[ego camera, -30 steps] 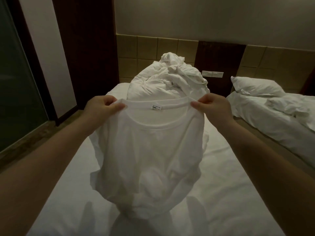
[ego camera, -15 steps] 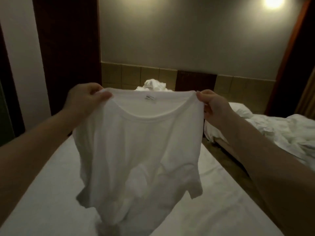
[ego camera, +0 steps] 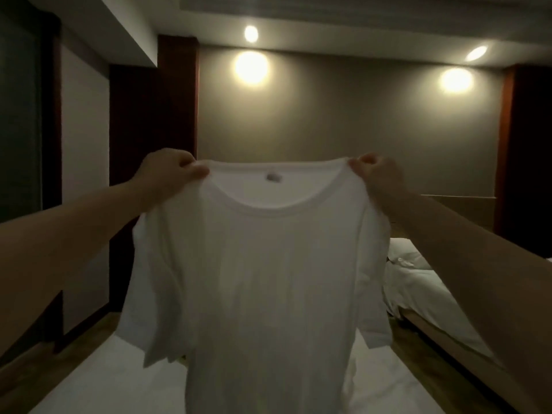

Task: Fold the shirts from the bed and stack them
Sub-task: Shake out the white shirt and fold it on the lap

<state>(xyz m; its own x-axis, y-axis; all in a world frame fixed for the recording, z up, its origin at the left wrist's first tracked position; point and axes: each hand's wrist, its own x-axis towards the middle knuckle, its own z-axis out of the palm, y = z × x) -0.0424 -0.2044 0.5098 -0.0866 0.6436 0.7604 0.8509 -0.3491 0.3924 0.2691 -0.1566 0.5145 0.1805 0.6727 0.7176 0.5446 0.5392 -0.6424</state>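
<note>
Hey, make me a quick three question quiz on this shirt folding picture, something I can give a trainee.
1. True or false: the left hand and the right hand hold the white T-shirt up by its shoulders, one on each side of the collar.
2. Where does the label show? A) inside the back of the collar B) on a sleeve C) at the hem
3. Short answer: what stands on the person's right, beyond the shirt?
Key: 1 true; 2 A; 3 a second bed with white bedding.
</note>
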